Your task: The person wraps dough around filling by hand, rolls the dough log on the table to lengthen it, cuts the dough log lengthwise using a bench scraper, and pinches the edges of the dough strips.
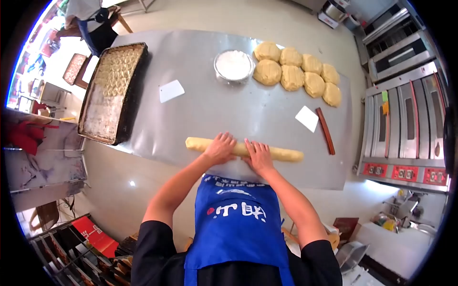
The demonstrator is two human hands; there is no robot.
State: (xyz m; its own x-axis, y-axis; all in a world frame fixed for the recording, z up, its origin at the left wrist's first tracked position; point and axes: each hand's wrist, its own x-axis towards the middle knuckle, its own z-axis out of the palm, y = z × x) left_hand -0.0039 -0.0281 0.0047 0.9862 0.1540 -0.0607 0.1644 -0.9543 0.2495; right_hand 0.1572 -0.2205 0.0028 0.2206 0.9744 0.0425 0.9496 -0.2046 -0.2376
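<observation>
A long log of pale yellow dough (286, 155) lies across the near part of the metal table. My left hand (221, 148) rests on the log left of its middle, fingers stretched over the top. Close beside it, my right hand (258, 156) lies on the same log with its fingers spread. Both palms hide part of the dough beneath them. To the right, a white scraper (307, 118) and a reddish-brown wooden stick (325, 131) lie side by side. Another white scraper (171, 91) is farther off on the left.
Several round dough pieces (292, 77) sit in two rows at the far right of the steel table (200, 57). A bowl of white powder (234, 65) stands beside them. On the left edge is a dark baking tray (102, 117), partly filled with small dough pieces. Ovens (405, 114) line the right.
</observation>
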